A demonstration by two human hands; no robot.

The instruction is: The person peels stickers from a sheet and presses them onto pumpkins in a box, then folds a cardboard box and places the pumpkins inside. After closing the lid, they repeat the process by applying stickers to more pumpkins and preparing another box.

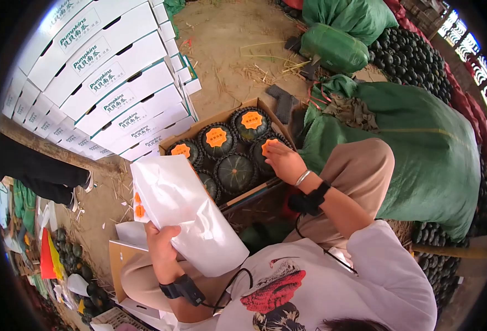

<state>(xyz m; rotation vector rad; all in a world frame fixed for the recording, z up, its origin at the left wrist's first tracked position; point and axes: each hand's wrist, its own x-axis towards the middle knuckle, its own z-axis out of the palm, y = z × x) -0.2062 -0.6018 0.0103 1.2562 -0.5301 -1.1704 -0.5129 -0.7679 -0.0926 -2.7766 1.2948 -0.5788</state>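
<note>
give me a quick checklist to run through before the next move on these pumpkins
1. White sheet held: ok, left hand grips it.
2. Spare stickers available: ok, orange ones show at the sheet's left edge.
3. Sticker under the right hand lying flat: cannot tell, fingers partly cover it.
4. Front middle pumpkin labelled: not ok, its top is bare.
5. Pumpkin beside the sheet labelled: cannot tell, partly hidden.
6. Three other pumpkins labelled: ok, orange stickers show.
</note>
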